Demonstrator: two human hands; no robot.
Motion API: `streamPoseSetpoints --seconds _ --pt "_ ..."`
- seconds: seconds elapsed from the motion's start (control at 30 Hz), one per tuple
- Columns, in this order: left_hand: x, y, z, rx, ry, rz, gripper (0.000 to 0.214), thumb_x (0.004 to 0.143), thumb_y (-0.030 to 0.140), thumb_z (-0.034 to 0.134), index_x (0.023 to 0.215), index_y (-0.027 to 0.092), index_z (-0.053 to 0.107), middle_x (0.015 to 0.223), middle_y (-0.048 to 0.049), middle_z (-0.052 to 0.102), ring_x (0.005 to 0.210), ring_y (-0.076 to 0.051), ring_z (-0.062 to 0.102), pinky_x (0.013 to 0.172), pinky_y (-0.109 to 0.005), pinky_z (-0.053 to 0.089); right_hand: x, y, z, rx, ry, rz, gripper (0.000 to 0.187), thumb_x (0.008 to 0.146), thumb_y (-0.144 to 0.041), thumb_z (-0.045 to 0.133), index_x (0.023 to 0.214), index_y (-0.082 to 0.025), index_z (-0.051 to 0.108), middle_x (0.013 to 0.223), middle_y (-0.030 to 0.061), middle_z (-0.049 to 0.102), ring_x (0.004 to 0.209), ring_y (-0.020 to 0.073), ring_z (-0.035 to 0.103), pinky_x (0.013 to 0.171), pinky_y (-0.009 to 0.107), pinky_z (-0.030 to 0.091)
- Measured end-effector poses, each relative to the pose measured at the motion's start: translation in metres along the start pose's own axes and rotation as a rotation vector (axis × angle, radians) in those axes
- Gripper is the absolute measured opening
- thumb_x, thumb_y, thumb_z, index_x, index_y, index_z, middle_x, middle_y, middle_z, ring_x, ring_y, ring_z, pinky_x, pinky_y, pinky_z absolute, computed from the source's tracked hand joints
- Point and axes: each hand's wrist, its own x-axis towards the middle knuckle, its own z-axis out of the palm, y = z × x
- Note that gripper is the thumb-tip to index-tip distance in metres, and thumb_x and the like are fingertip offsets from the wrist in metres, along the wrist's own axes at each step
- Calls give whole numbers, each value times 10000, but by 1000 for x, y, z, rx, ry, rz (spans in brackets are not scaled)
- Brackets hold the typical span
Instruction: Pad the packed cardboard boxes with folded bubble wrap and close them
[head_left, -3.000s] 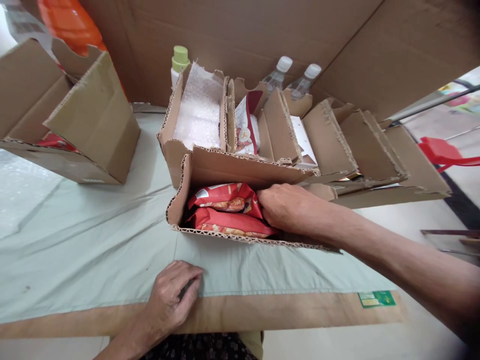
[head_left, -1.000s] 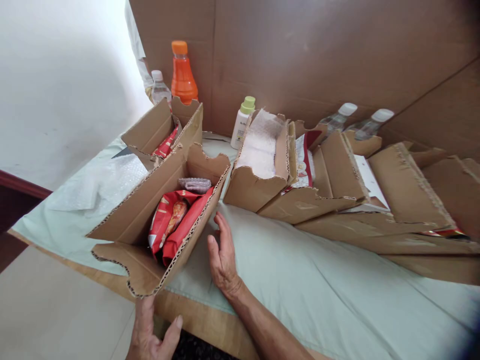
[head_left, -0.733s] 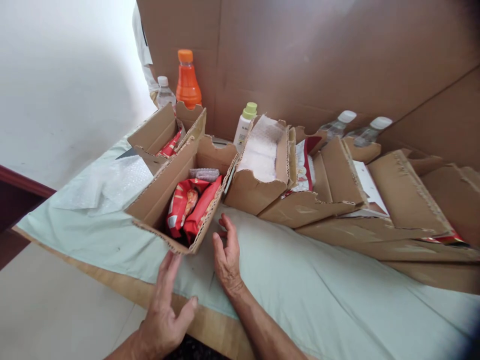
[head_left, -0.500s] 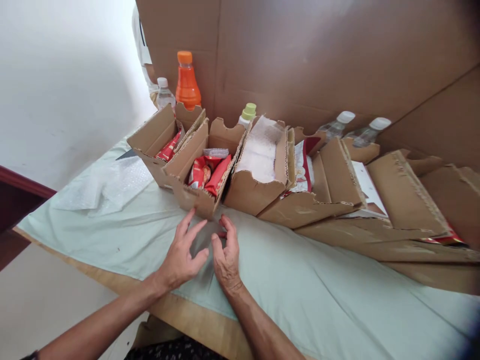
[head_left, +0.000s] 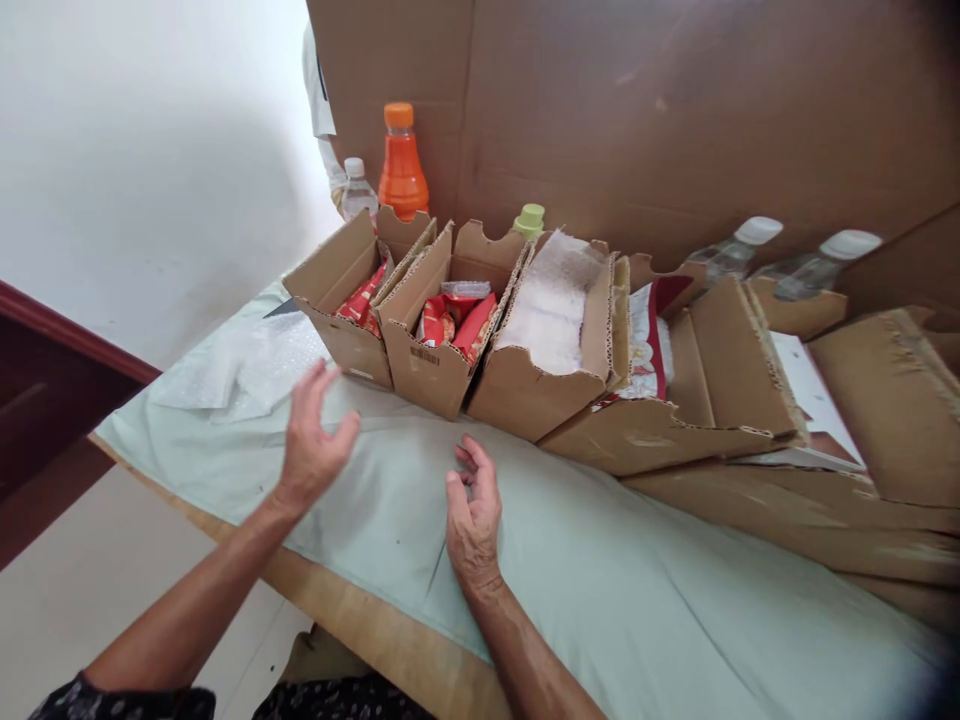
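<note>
My left hand (head_left: 311,440) hovers over the cloth with fingers apart and nothing in them. It is nearest to the leftmost cardboard box (head_left: 346,345), which holds a red packet (head_left: 364,300), and to the sheets of bubble wrap (head_left: 259,365). My right hand (head_left: 474,515) is also empty, its fingers loosely curled and apart, a little in front of the boxes. Beyond it stand a cardboard box (head_left: 427,380) with red snack packets (head_left: 474,328) and another box (head_left: 525,395) holding white bubble wrap (head_left: 551,300).
Further right, boxes hold a white and dark-red packet (head_left: 651,340) and a white flat item (head_left: 814,400). Behind stand an orange bottle (head_left: 403,170), clear bottles (head_left: 731,250) and a green-capped one (head_left: 529,220), before a cardboard wall (head_left: 600,110). Pale green cloth (head_left: 600,560) covers the table.
My left hand has moved left, away from my right hand, towards the leftmost box and the bubble wrap. The second box now sits straighter beside the first. The view has shifted slightly.
</note>
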Motion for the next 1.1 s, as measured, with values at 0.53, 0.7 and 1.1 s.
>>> streamPoseSetpoints --seconds 0.53,0.7,1.1 --pt "90 -17 -93 70 -259 203 205 806 431 743 824 246 830 1293 -107 663 1125 -335 675 1039 -533 553 8 5 3 38 -2 -55 470 956 -412 534 1371 -193 549 1377 169 605 1132 242 663 897 408 575" --pt "-28 52 -97 62 -108 179 192 874 225 698 995 288 833 1412 -82 615 1108 -283 699 835 -410 667 10 4 4 71 -36 -48 485 960 -443 550 1372 -187 548 1372 166 616 1141 242 670 939 414 571" --pt "-73 9 -92 -261 288 -373 547 812 263 720 1333 234 555 1291 -105 608 1221 -277 632 1011 -433 563 9 -14 -7 90 -25 -58 525 949 -525 585 1368 -211 552 1496 156 551 1266 257 617 1067 464 518"
